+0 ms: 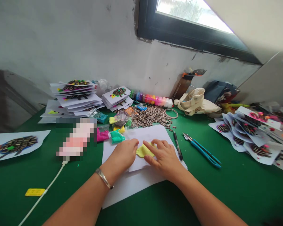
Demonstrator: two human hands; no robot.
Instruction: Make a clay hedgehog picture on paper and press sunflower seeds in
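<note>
A flat patch of yellow modelling clay (143, 151) lies on white paper (129, 188) in front of me. My left hand (124, 153) is closed at the clay's left edge, fingers curled in; whatever they may hold is hidden. Over the right part of the clay, my right hand (163, 157) has its fingers spread, the fingertips at its surface. Small bags of magenta clay (102, 134) and green clay (117, 137) sit by the paper's top left. To the right of my right hand are a black pen (177, 146) and blue tweezers (204, 151).
Striped sunflower seeds (152, 116) are heaped behind the paper, beside a tape ring (171, 113). Stacks of seed-decorated cards (77, 97) stand left, with more cards (250, 135) right. A pixelated object (77, 138) trails a white cable (54, 179). A bottle (182, 84) and cloth bag (195, 102) stand behind.
</note>
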